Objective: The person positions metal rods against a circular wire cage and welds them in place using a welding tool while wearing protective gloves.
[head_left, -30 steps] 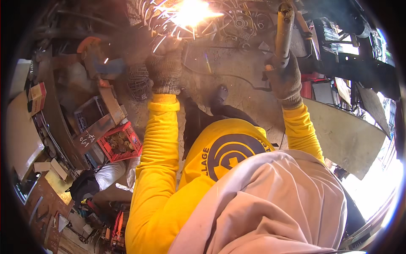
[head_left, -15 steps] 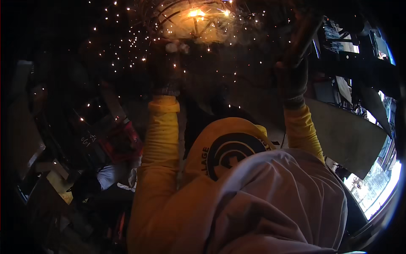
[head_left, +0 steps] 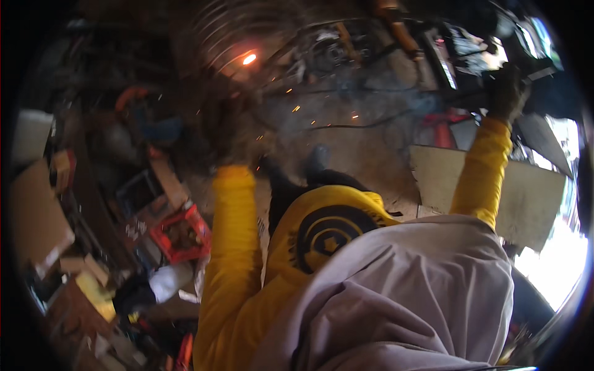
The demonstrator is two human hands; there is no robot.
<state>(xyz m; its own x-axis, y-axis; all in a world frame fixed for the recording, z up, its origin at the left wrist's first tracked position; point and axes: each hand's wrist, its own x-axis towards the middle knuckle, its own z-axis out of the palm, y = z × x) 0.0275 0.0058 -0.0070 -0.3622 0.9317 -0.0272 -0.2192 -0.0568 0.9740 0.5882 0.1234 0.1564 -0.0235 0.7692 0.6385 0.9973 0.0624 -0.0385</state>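
Observation:
Near the top of the head view, curved metal rods [head_left: 219, 28] form a rounded cage, partly lost in shadow and smoke. A spot of metal [head_left: 249, 59] on it glows orange, and a few sparks drift below. My left hand [head_left: 226, 120], in a dark glove, reaches up just under the cage; its fingers blur into the dark, so its grip does not show. Off to the right, well apart from the cage, my gloved right hand [head_left: 508, 93] is closed around a dark handled tool [head_left: 537, 71], whose far part is hard to make out.
A red crate [head_left: 180, 235] and cardboard pieces [head_left: 40, 216] lie at the left among clutter. A dark cable [head_left: 365, 127] crosses the floor ahead of my feet. A pale flat board [head_left: 526, 204] stands at the right, beneath my right arm. Smoke hangs in the middle.
The bright flare and dense spark shower have died down to one glowing spot, and the surroundings look lighter. My right hand has moved right, away from the cage. My left hand stays near it.

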